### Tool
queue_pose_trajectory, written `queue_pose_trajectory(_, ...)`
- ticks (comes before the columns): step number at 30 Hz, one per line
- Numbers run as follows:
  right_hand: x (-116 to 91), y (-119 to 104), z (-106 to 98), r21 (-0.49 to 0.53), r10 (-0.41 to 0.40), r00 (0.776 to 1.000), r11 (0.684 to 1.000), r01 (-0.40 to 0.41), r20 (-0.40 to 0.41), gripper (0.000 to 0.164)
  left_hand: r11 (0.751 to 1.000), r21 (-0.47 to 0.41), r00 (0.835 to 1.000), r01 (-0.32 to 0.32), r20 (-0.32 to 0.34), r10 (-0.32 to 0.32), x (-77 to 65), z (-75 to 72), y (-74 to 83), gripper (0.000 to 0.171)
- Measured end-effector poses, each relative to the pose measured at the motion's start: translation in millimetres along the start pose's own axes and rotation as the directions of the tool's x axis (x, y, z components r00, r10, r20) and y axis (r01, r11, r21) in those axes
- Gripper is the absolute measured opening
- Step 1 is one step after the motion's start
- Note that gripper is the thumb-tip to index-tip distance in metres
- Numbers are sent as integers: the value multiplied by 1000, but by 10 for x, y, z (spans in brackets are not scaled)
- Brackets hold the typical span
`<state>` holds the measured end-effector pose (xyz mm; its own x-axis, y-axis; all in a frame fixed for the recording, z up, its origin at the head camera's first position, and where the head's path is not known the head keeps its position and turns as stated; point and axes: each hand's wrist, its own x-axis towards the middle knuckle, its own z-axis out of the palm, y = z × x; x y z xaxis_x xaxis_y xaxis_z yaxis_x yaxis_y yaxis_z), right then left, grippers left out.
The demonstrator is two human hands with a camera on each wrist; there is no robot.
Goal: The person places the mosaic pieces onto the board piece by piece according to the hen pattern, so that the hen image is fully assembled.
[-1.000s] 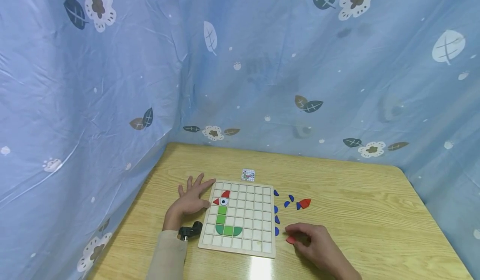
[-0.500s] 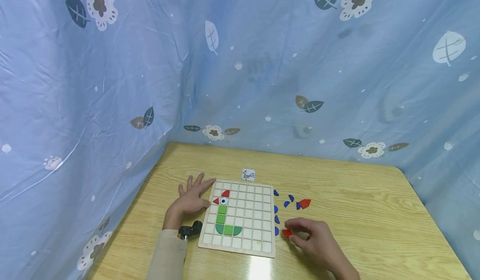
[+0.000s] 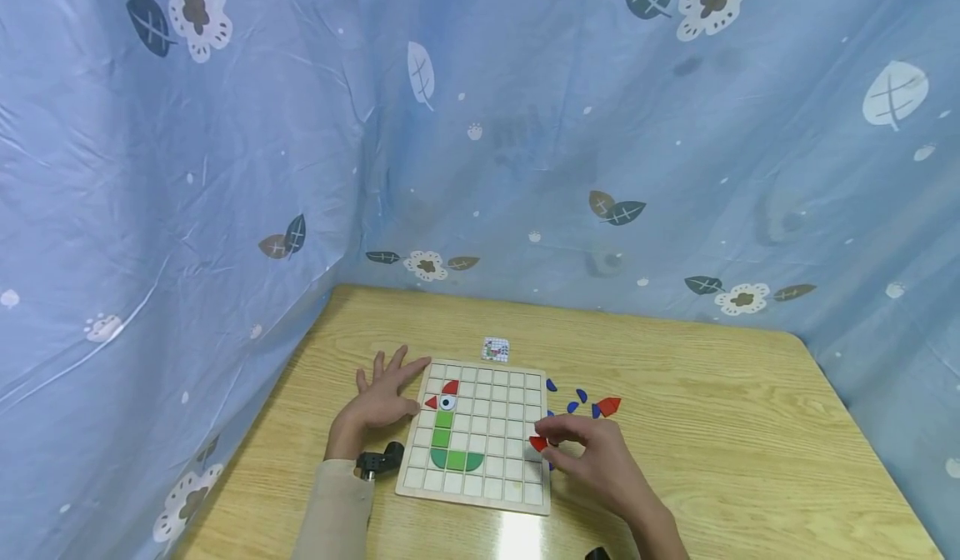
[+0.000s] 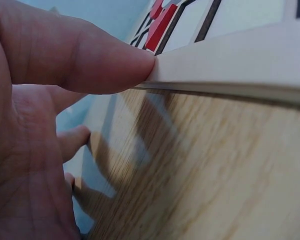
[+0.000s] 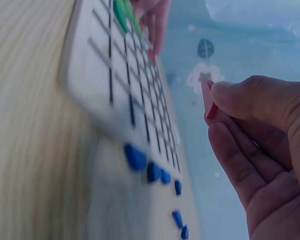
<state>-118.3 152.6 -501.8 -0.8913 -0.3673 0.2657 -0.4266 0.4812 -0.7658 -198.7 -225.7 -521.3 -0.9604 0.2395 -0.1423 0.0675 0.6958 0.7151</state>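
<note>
My right hand [image 3: 596, 460] pinches a small red piece [image 3: 537, 442] between thumb and fingers, over the right edge of the wooden grid board [image 3: 495, 481]. In the right wrist view the red piece [image 5: 208, 100] shows held up off the board. My left hand [image 3: 381, 397] lies at the board's left side with spread fingers, and its thumb [image 4: 115, 70] touches the board's edge in the left wrist view. On the board, red pieces [image 3: 451, 387], a round eye piece [image 3: 447, 403], light green squares [image 3: 443, 419] and dark green curved pieces [image 3: 475, 462] sit in cells.
Several blue pieces [image 3: 581, 395] lie right of the board, some partly hidden by my right hand. Beside them is a red shape [image 3: 610, 407]. A small picture card [image 3: 496, 349] lies behind the board. A blue patterned curtain [image 3: 480, 168] surrounds the table [image 3: 735, 427].
My right hand has moved left and away from me, carrying the red piece from the bare table to over the board's right edge. The left hand stays where it was.
</note>
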Motion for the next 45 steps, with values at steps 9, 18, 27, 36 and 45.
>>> queue_pose_trajectory(9,232,-147,195,20,8,999,1000,-9,45,28,1000,17,1000,-2,2,2,0,2,-22,89)
queue_pose_trajectory(18,365,-175,474,53,4,996,999,-9,88,26,1000,14,1000,-4,10,4,-10,-8,-8,89)
queue_pose_trajectory(27,468,-212,736,65,35,990,997,-44,134,26,1000,9,1000,-4,-1,4,-6,-3,-16,88)
queue_pose_trajectory(36,556,-241,920,29,1,988,1000,-5,155,25,997,-36,996,-75,-53,73,49,75,-149,85)
queue_pose_trajectory(45,598,-260,1006,-56,-3,986,998,13,165,29,998,-3,997,-59,-40,59,58,74,-154,86)
